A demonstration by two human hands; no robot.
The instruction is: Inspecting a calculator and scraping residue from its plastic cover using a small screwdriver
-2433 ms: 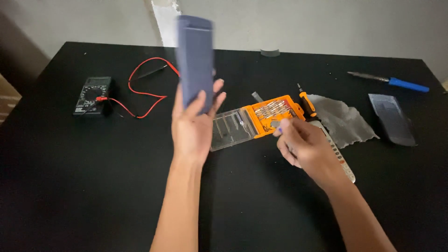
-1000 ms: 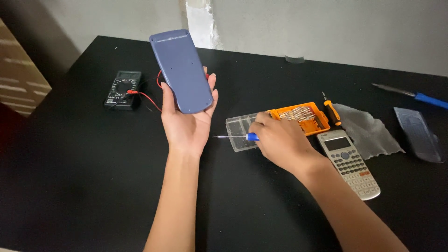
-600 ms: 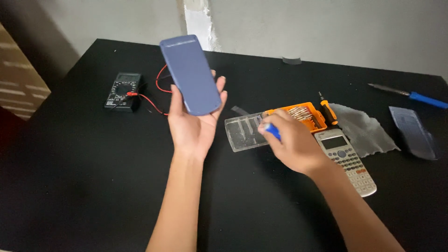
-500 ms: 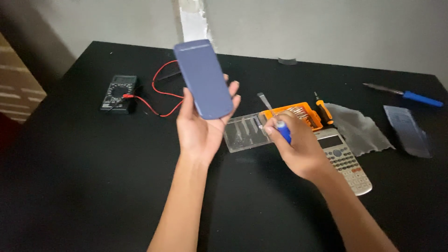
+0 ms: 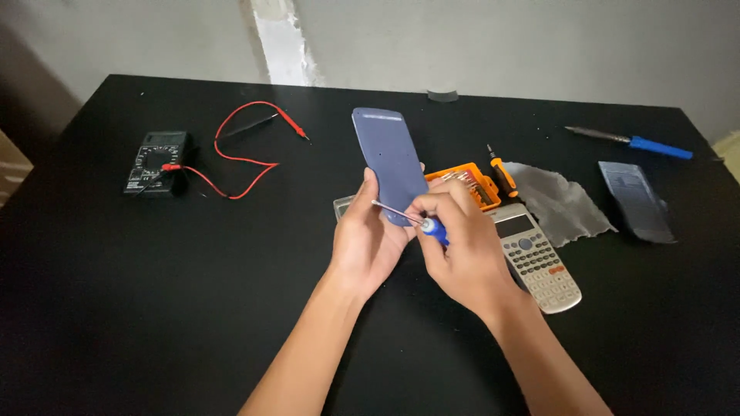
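Cover: blue-grey calculator back cover (image 5: 389, 162) upright in the left hand (image 5: 368, 245), above the table's middle, long axis toward the far edge
Left hand: fingers curled around the cover's lower end
Right hand: right hand (image 5: 462, 254) pinching a small blue-handled screwdriver (image 5: 407, 216), tip pointing left at the cover's lower part
Nearby: grey calculator (image 5: 536, 258) and orange bit case (image 5: 466, 183) just right; multimeter (image 5: 156, 160) near the left edge

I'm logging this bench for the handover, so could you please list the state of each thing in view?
Blue-grey plastic back cover: held up in left hand.
Small blue-handled screwdriver: gripped in right hand, tip at the cover.
Grey calculator: lying face up.
Orange bit case: open.
Black multimeter: flat, red leads attached.
Long blue screwdriver: lying unused.
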